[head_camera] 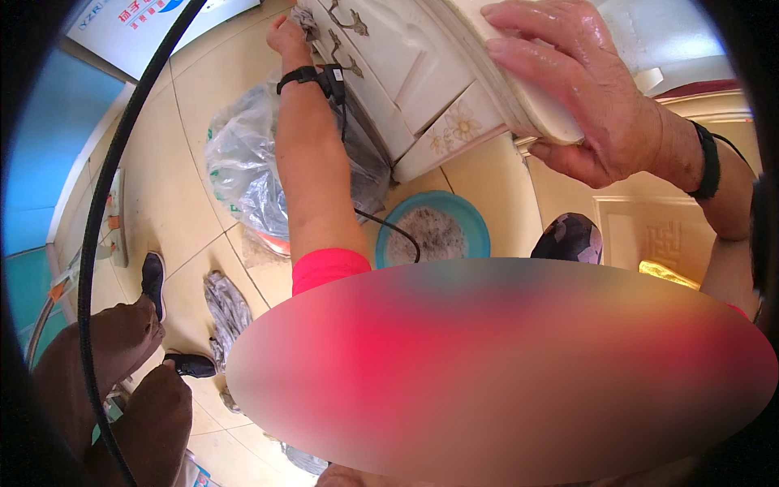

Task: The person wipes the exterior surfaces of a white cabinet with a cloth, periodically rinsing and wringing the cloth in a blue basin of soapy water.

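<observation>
My left hand (pixel 288 38) is at the far end of a white cabinet (pixel 414 58) with carved drawers and metal handles. It holds a crumpled grey cloth (pixel 305 21) against the cabinet's front. My right hand (pixel 584 91), wet and shiny, grips the rounded edge of the cabinet top (pixel 544 119), fingers over it and thumb below. A blue basin (pixel 481 228) of dirty, foamy water stands on the floor between my arms. Beside my left forearm, a clear plastic bag (pixel 243 155) covers something round.
Another person's legs in brown trousers (pixel 115 341) and black shoes are at the left. Grey rags (pixel 226 307) lie on the tiled floor (pixel 195 207). A black cable (pixel 103 201) crosses the view. A white box (pixel 164 36) bearing writing stands far left. A large blurred patch hides the lower middle.
</observation>
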{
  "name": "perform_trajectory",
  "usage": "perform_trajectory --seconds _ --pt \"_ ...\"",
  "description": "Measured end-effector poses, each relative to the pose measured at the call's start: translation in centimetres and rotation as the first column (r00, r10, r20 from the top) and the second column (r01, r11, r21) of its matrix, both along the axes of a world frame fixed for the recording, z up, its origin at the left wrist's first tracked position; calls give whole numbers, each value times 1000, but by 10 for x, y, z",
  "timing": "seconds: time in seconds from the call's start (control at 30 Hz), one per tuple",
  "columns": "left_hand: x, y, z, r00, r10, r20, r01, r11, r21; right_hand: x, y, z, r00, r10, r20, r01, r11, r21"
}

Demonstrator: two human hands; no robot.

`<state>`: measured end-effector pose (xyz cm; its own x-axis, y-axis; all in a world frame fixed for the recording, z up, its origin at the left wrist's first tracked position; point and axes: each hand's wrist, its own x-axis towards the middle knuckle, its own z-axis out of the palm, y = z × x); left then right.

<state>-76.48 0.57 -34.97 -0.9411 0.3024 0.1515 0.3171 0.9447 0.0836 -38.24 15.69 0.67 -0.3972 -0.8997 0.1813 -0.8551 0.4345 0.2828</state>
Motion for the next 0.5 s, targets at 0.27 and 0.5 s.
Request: perform_trajectory --seconds 0.27,0.5 --pt "19 3 -35 954 -225 -198 183 961 -208 4 -7 -4 998 -56 -15 58 992 116" --pt "43 58 -92 957 -261 124 277 951 -135 14 -5 -4 988 -146 55 137 980 141"
